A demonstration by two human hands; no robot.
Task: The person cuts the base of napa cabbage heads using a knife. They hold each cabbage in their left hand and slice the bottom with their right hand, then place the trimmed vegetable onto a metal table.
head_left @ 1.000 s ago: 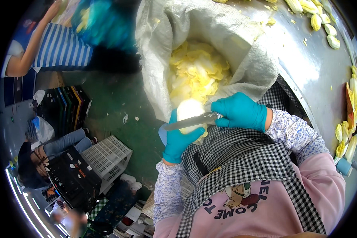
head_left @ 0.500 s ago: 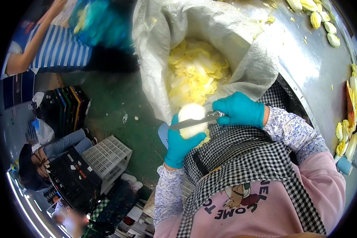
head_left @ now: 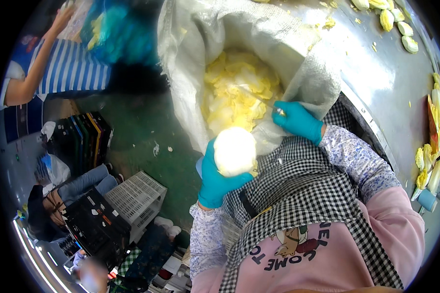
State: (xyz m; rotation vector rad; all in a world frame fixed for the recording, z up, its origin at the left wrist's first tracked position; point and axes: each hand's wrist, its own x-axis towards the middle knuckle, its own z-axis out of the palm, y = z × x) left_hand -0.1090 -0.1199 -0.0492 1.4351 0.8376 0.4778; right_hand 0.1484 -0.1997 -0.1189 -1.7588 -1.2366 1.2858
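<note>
My left hand, in a teal glove, grips a pale Chinese cabbage with its bright white cut end facing up. My right hand, gloved alike, is closed round the handle of a knife. The blade points up and left over the opening of a white woven sack, clear of the cabbage. Loose yellow and white cabbage leaves fill the part of the sack that shows. Below the sack's near rim, the cabbage is held in front of my checked apron.
A metal table on the right carries several small cabbage hearts and a blue cylinder. At left are stacked black crates, a grey slotted crate and seated people. Another person in a striped apron works at the upper left.
The knife has moved off the cabbage, up and right over the sack, with my right hand. The cabbage's white end now faces up more fully in my left hand.
</note>
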